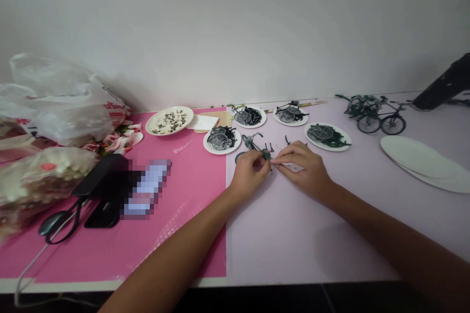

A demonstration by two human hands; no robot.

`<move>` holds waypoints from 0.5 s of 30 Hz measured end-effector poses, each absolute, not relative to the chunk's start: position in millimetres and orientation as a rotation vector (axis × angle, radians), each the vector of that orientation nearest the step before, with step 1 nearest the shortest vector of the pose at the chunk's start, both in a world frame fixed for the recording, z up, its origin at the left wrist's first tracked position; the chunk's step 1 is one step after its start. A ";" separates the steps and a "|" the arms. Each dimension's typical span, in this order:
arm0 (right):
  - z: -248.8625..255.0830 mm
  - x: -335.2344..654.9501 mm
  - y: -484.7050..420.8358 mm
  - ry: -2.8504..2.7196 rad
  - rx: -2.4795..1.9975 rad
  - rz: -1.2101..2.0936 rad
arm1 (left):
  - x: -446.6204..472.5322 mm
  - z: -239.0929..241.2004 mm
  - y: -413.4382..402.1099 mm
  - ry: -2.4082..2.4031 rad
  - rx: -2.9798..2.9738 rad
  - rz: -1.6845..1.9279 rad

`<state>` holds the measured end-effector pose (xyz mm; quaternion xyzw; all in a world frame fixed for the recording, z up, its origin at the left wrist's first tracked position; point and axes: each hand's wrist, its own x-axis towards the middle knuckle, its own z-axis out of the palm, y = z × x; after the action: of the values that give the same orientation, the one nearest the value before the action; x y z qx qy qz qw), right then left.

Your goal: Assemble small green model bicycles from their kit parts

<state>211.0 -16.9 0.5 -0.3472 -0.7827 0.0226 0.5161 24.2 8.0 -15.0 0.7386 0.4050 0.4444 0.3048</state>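
Note:
My left hand [250, 171] is closed in a pinch on a small dark green model bicycle part [266, 154]. Close beside it, my right hand [306, 165] has its fingertips pinched together at the same part; what they hold is too small to make out. A thin metal rod [279, 146] sticks out by the right fingertips. Just behind my hands lie a green bicycle frame [250, 142] and a wheel partly hidden by my left hand. A small dark curved part [287, 140] rests behind my right hand.
White plates with model wheels and dark parts [220, 140] stand in an arc behind my hands. Assembled model bicycles [382, 117] and bare white plates [418, 156] are at right. Left are a bowl of small pieces [169, 121], plastic bags [69, 107] and a phone [149, 188].

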 end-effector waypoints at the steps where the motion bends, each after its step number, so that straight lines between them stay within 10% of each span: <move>1: 0.5 210.5 -17.2 -1.886 -0.820 0.051 | 24.1 -14.6 7.8 1.059 1.948 1.177; 15: 1.9 209.5 -19.7 -1.902 -0.883 0.112 | 19.4 -13.3 7.5 0.978 2.010 1.165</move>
<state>209.5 -19.7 1.9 -0.3649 -0.7856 0.0461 0.4976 19.4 7.5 -13.3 0.7592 0.3695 0.4403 0.3055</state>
